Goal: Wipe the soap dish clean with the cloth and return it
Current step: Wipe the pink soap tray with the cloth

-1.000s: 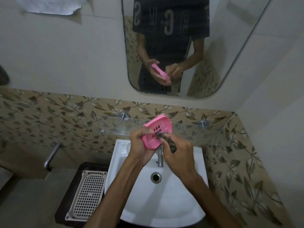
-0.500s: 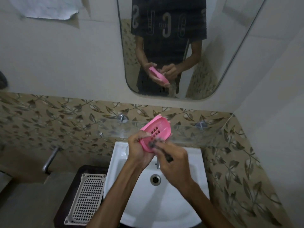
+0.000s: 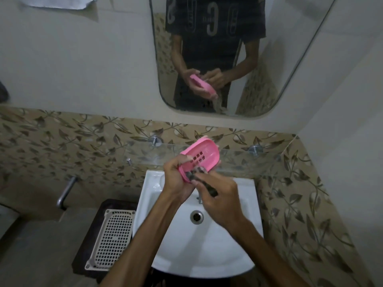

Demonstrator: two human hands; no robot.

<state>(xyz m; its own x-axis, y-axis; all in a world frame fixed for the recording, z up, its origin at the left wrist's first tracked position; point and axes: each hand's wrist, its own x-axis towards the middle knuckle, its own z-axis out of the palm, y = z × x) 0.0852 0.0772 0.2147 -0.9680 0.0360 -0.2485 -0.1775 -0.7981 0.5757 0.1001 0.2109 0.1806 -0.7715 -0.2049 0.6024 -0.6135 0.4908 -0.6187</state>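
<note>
The white sink fills the lower middle, and a glass shelf runs along the wall behind its back edge. Both hands are held together above the back edge of the sink, not resting on anything. The left hand is closed around the near, lower end of the pink soap dish. The dish is tilted, with its hollow side and drain holes facing the person. Its long axis goes from lower left to upper right, and its free end points up toward the shelf. The right hand is closed on a dark cloth and presses it on the near end of the dish. I judge the wiping is not finished, because the far end is bare.
</note>
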